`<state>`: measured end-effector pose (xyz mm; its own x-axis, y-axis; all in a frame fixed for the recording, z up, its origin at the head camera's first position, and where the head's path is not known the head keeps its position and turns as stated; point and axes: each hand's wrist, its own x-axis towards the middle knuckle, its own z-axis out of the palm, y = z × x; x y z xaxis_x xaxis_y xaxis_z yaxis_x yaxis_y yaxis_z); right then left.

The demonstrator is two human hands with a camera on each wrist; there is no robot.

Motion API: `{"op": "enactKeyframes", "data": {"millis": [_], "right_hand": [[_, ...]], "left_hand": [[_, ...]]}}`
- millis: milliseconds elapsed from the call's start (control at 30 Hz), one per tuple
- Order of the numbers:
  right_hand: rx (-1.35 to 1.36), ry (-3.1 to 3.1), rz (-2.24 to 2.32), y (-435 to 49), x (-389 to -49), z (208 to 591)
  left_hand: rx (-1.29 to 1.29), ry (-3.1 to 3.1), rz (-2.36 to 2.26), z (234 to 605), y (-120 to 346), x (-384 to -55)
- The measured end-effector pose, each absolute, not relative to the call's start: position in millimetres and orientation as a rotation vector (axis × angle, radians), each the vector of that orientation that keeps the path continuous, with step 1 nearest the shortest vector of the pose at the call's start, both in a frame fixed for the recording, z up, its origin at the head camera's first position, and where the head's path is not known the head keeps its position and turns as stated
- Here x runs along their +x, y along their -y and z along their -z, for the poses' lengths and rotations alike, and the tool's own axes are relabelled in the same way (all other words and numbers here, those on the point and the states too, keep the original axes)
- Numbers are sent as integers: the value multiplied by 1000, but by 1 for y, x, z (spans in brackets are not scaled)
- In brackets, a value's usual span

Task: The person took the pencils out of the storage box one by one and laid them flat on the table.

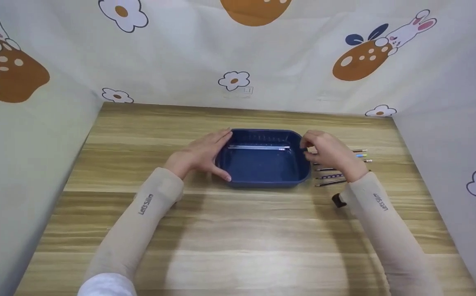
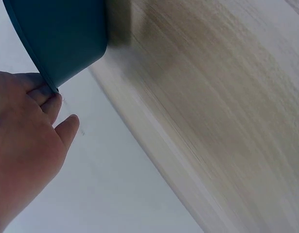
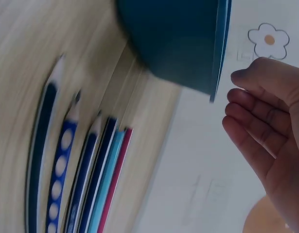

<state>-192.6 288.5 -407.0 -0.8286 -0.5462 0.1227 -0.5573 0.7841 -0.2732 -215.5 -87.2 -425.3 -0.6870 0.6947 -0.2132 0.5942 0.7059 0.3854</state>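
Observation:
A dark blue plastic basin (image 1: 262, 183) stands on the wooden table. At its left end my left hand (image 1: 203, 154) grips the rim, thumb at the near corner and fingers at the far one. In the left wrist view some fingertips (image 2: 52, 104) hook round the rim. My right hand (image 1: 330, 152) hovers over the right rim, its fingers loosely bent; in the right wrist view no object shows between the fingers. Thin pale pencils (image 1: 258, 147) lie along the basin's far inside; how many is unclear. Several pencils (image 1: 330, 176) lie side by side on the table, partly under my right hand.
The wooden tabletop (image 1: 238, 246) extends toward me in front of the basin. A patterned cloth wall (image 1: 180, 74) rises behind the table, with pale walls at both sides. A black strap end (image 1: 338, 200) hangs by my right wrist.

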Motion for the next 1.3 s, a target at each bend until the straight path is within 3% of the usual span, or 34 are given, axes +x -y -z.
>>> {"op": "enactKeyframes", "data": {"millis": [433, 1300], "right_hand": [[781, 3114, -609, -236, -209, 442], [787, 2956, -90, -194, -213, 454]], "left_hand": [[1051, -2605, -302, 436, 83, -213], [1012, -2610, -299, 428, 84, -215]]}}
